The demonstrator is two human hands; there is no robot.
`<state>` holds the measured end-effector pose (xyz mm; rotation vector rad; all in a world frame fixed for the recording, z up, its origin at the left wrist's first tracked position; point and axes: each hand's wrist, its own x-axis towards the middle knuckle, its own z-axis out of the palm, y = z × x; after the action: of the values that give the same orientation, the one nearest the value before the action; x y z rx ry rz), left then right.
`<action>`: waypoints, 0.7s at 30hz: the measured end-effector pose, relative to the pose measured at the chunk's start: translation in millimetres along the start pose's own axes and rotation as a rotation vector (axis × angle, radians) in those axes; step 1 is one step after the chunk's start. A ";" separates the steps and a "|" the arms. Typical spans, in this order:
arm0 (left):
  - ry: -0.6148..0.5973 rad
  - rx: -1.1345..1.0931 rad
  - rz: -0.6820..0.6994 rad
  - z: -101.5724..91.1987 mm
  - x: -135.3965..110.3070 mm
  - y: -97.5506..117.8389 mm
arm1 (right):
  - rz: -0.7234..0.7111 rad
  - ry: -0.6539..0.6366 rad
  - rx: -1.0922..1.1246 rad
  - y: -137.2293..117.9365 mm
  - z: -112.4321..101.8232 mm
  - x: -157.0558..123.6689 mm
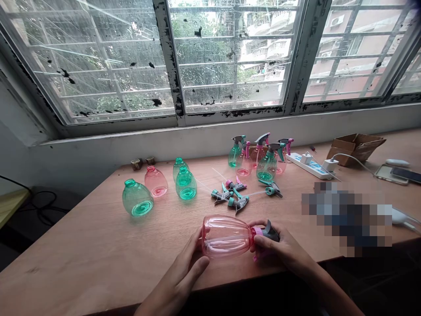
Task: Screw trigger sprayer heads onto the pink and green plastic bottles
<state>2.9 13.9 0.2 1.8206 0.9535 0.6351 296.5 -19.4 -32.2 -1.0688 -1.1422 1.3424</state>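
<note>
A clear pink spray bottle (226,237) lies sideways between my hands, above the front of the table. My left hand (186,265) cups its base, thumb in front and fingers behind. At the other end my right hand (279,245) grips the pink collar and grey spray head (269,231), which sits on the bottle's neck. Beyond them lie several loose spray heads, among them a teal-and-grey one (238,201) and a pink one (236,185). Left of these stand bottles without heads: a green one (137,199), a pink one (156,181) and two more green ones (186,184).
Spray bottles with heads fitted, such as a green one (267,166), stand together near the wall. A white power strip (309,166), a cardboard box (355,148) and a phone (406,174) are to the right. A blurred patch (348,217) covers something at the right.
</note>
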 end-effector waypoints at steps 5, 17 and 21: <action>0.015 0.009 0.021 2.7 2.9 -7.8 | -0.009 -0.017 0.025 0.5 0.0 1.0; -0.031 -0.121 0.019 0.9 2.4 -10.9 | -0.017 -0.031 0.019 -1.0 0.3 -0.6; -0.021 -0.099 0.078 2.3 3.6 -11.0 | -0.023 -0.034 0.017 -1.9 0.5 0.5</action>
<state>3.0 18.4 -10.7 1.7794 0.8264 0.6980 296.2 -19.0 -30.2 -1.0211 -1.1625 1.3550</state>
